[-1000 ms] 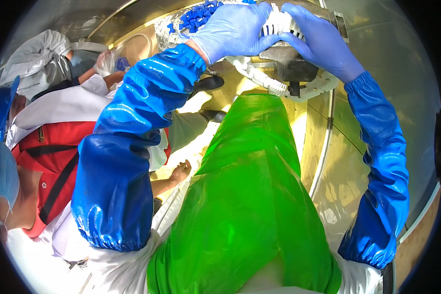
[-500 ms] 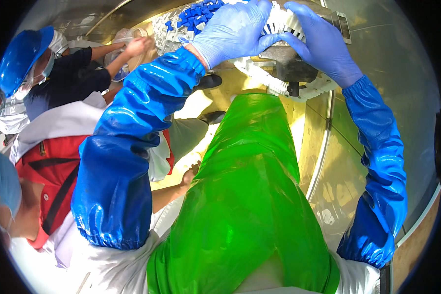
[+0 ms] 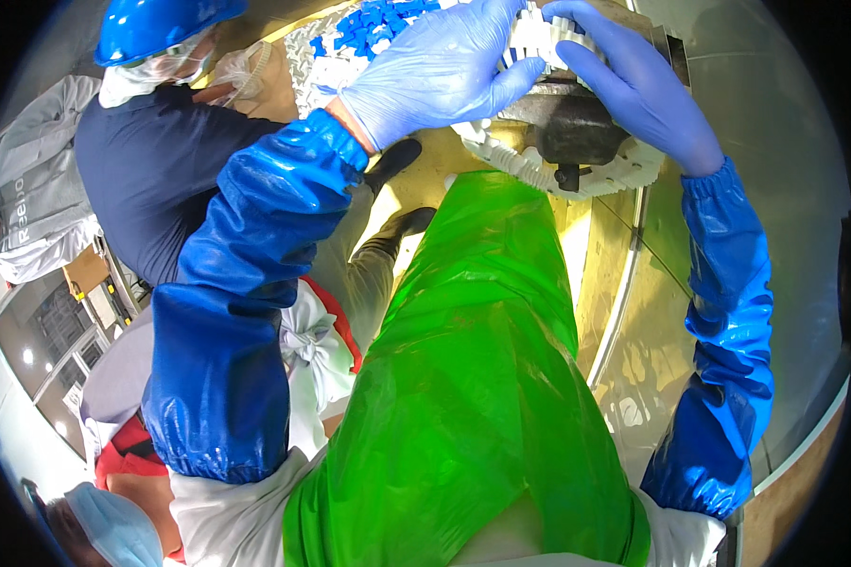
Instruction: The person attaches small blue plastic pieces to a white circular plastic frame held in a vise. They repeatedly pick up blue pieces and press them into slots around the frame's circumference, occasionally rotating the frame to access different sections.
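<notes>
Both my hands wear thin blue gloves and meet at the top edge of the view, over a dark metal vise [image 3: 569,123]. Between them stands a white segmented plastic chain [image 3: 537,40], its ribs upright above the vise. My left hand [image 3: 444,76] grips its left side, thumb stretched toward the ribs; some fingertips are cut off by the frame. On the other side my right hand [image 3: 638,85] is curled around the chain, thumb and forefinger at the ribs. More white chain [image 3: 629,175] hangs in a curve below the vise.
A pile of blue and white plastic pieces [image 3: 373,28] lies left of my left hand. A co-worker in a blue helmet [image 3: 165,26] bends close on the left, near a clear plastic bag [image 3: 241,71]. Another masked person [image 3: 113,524] is at lower left. A metal wall [image 3: 766,142] stands right.
My right hand has shifted slightly right and its thumb has moved up. The thumbs are farther apart. The helmeted co-worker has moved closer; the person in red is lower in view.
</notes>
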`<state>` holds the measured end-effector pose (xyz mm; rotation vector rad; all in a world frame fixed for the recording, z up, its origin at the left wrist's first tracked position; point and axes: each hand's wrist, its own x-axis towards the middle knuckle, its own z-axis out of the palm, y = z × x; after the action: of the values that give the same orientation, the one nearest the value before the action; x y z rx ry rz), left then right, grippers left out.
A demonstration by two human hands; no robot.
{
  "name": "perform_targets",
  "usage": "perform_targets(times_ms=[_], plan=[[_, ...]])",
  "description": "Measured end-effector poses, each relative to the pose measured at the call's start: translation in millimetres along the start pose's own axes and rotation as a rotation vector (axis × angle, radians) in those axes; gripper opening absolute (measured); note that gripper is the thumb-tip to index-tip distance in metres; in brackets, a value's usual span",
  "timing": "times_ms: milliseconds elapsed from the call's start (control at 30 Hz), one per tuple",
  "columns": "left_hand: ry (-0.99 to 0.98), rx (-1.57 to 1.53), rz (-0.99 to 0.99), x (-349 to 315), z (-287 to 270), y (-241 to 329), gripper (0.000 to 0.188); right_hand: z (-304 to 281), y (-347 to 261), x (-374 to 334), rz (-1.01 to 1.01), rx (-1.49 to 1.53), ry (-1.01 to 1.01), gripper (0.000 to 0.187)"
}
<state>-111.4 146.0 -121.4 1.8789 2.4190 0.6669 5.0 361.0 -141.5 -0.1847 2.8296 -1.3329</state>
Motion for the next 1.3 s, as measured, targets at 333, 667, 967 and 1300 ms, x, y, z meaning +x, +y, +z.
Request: perform_targets(times_ms=[333,667,967,1300], plan=[[-0.102,-0.378,-0.074,-6,25,-22,0.069,2,-1,10,0.152,0.095,0.007,0.034],[0.025,-0.311,-0.082,-6,29,-15,0.07,0,5,1,0.114,0.108,0.074,0.03],[-0.114,-0.421,-0.237,10,-42,55,0.062,-45,-24,-36,0.126,0.452,-0.097,0.038],[0.096,-0.821,-0.633,-81,-99,138,0.054,-18,-107,-58,-0.112,0.798,-0.378,0.075]])
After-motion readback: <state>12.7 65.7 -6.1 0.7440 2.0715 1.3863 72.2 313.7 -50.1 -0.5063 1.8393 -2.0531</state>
